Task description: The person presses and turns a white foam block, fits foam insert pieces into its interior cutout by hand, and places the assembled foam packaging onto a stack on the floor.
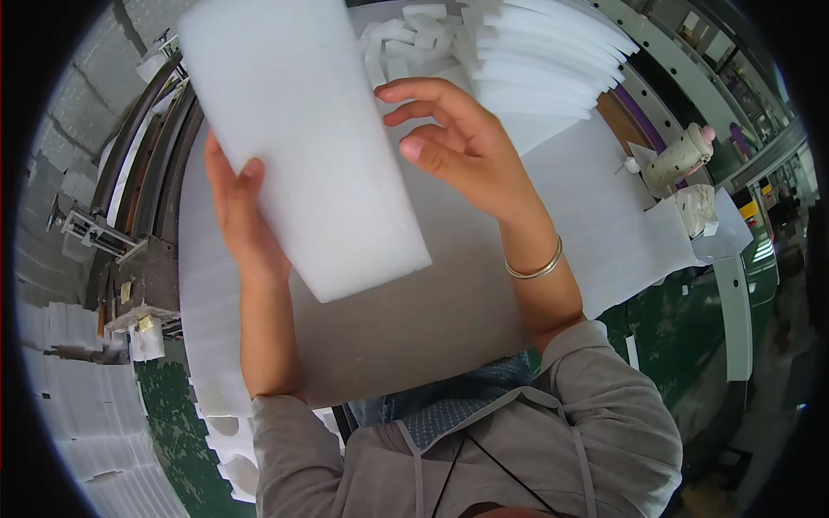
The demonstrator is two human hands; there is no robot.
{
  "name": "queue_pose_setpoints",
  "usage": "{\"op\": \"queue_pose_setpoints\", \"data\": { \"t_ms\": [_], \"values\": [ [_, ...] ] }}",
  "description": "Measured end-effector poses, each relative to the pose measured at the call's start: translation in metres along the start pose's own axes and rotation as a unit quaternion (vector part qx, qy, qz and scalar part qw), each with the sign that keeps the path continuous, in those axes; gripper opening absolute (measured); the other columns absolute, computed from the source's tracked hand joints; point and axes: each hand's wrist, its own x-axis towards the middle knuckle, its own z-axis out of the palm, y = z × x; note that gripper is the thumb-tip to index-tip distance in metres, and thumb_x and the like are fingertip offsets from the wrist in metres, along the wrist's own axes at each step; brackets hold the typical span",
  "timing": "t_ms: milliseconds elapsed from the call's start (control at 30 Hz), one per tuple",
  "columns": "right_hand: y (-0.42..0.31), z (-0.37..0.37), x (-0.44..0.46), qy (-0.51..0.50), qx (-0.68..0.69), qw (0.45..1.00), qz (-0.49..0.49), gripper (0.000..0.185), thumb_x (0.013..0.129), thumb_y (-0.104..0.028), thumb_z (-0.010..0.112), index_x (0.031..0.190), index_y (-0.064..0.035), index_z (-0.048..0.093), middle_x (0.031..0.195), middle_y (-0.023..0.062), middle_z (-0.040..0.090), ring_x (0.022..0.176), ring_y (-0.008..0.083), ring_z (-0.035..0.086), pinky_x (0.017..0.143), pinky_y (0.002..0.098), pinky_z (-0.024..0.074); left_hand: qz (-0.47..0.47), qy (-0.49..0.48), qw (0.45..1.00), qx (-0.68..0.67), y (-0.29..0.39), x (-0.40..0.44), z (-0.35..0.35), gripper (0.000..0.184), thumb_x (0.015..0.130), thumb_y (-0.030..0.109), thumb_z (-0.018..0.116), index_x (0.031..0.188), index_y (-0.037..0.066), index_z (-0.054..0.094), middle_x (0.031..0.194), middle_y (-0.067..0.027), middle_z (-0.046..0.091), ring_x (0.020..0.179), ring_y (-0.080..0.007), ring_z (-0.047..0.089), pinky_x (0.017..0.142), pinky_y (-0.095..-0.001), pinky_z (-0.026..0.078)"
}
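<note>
A long white foam block (302, 147) is held up over the grey tabletop (414, 319), tilted, its lower end toward my body. My left hand (242, 207) grips its left edge, the thumb on the near face and the other fingers partly hidden behind it. My right hand (449, 142) is beside the block's right edge, fingers curved and apart, with nothing between them; whether a fingertip touches the edge I cannot tell. A bangle circles the right wrist.
Small white foam pieces (406, 39) lie at the back beside a stack of white foam sheets (540, 56). A bottle with a pink top (680, 160) stands at the right edge. Metal rails and rollers (142, 173) run along the left.
</note>
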Motion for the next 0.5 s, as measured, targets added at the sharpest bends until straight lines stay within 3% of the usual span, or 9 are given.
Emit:
{"op": "queue_pose_setpoints", "data": {
  "t_ms": [133, 233, 333, 500],
  "values": [
    [0.018, 0.011, 0.004, -0.023, -0.007, 1.000, 0.011, 0.042, 0.091, -0.025, 0.052, 0.125, -0.0012, 0.044, 0.126, 0.0096, 0.046, 0.108, 0.0195, 0.048, 0.090, 0.0324, 0.0405, -0.013, 0.026, 0.999, -0.025, 0.000, 0.013, -0.012, 0.058, 0.081, 0.024, 0.049, 0.133, 0.004, 0.032, 0.124, -0.0123, 0.045, 0.115, -0.0224, 0.044, 0.097, -0.0334, 0.034],
    [0.027, 0.033, 0.003, 0.051, -0.033, 0.998, 0.010, 0.041, 0.091, -0.030, 0.050, 0.123, -0.0053, 0.046, 0.120, 0.0079, 0.049, 0.106, 0.0219, 0.048, 0.083, 0.0311, 0.0432, -0.009, 0.056, 0.998, -0.019, -0.001, 0.014, -0.010, 0.054, 0.082, 0.026, 0.047, 0.130, 0.004, 0.035, 0.122, -0.0118, 0.047, 0.112, -0.0225, 0.046, 0.094, -0.0335, 0.036],
    [0.033, 0.045, 0.001, 0.092, 0.024, 0.993, 0.074, 0.037, 0.092, -0.026, 0.045, 0.123, -0.0056, 0.046, 0.122, 0.0109, 0.048, 0.107, 0.0232, 0.046, 0.087, 0.0336, 0.0397, -0.008, 0.064, 0.997, -0.033, -0.005, 0.013, -0.011, 0.056, 0.082, 0.027, 0.047, 0.130, 0.003, 0.035, 0.122, -0.0114, 0.046, 0.112, -0.0219, 0.046, 0.094, -0.0329, 0.035],
    [0.039, 0.060, -0.011, 0.149, -0.091, 0.983, -0.063, 0.037, 0.085, -0.008, 0.039, 0.119, 0.0006, 0.046, 0.122, 0.0196, 0.047, 0.105, 0.0285, 0.046, 0.091, 0.0363, 0.0368, 0.022, 0.064, 0.997, -0.047, -0.022, 0.011, -0.017, 0.055, 0.081, 0.026, 0.045, 0.130, 0.002, 0.036, 0.124, -0.0111, 0.044, 0.112, -0.0204, 0.042, 0.097, -0.0323, 0.031]
  ]
}}
